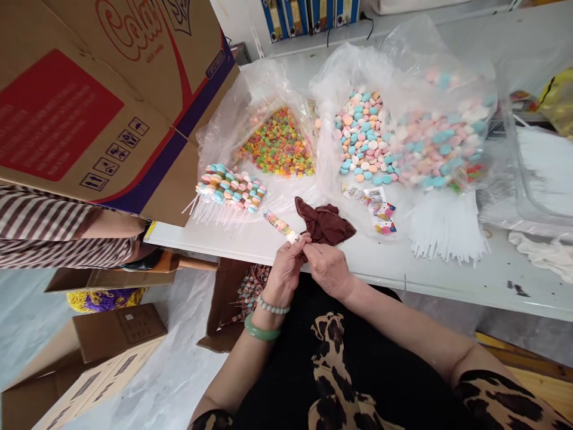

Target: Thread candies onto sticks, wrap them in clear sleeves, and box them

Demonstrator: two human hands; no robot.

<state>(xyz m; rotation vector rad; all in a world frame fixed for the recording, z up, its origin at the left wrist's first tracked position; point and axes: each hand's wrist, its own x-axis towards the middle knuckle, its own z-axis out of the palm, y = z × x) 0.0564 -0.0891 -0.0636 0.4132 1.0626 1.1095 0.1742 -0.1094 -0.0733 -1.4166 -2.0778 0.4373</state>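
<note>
My left hand (289,264) is closed, pinching a candy stick (281,226) near its lower end. Candies in printed clear wrap run along that stick, which points up and left over the table edge. Fingers curled, my right hand (329,269) meets the left fingertips at the same lower end; the part between them is hidden. Just behind my hands lies a crumpled brown cloth (329,224). To its right are several printed wrappers (378,209). A pile of candy-threaded sticks (230,190) rests on the table at the left.
Clear bags hold ring candies (280,143) and pastel round candies (364,137). Bare white sticks (447,230) lie by a clear plastic tub (544,173). A large carton (102,101) stands left, near a person's striped sleeve (45,230). Below the edge, an open box (219,310) contains finished-looking candy sticks.
</note>
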